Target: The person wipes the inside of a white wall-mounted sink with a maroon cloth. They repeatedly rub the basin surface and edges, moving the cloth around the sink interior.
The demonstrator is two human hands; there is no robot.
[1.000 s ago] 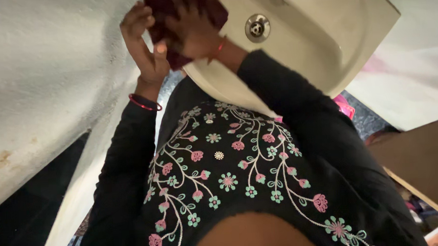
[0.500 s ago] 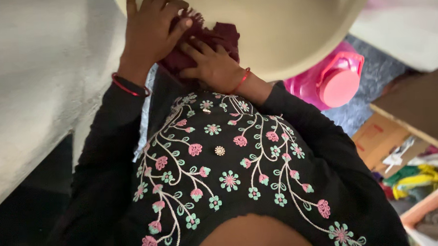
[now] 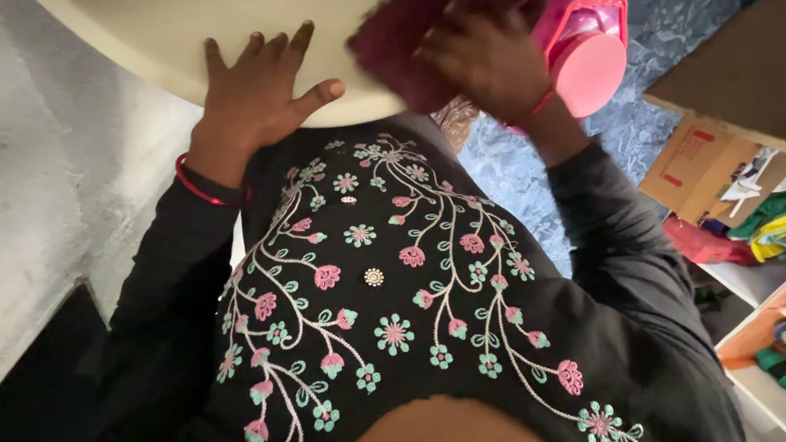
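2 hands at a cream ceramic sink (image 3: 173, 36), left hand (image 3: 255, 90) spread flat on its rim, right hand (image 3: 483, 62) clutching a dark maroon cloth (image 3: 403, 39), pink plastic jug (image 3: 584, 49) just beyond

Left hand (image 3: 259, 90) flat on the cream sink (image 3: 164, 32) rim, fingers spread, thumb out to the side. Red bangle (image 3: 195, 184) on that wrist. Right hand (image 3: 483, 62) clutches a maroon cloth (image 3: 412, 43) at the sink's front edge; motion-blurred, red thread at the wrist. Pink bucket (image 3: 584, 49) just behind the right hand, on a blue marbled floor (image 3: 514, 167). Black embroidered top (image 3: 388, 310) fills the lower frame. Cardboard box (image 3: 695, 168) and shelves (image 3: 768, 319) with coloured clutter at right. Grey wall (image 3: 48, 201) at left.
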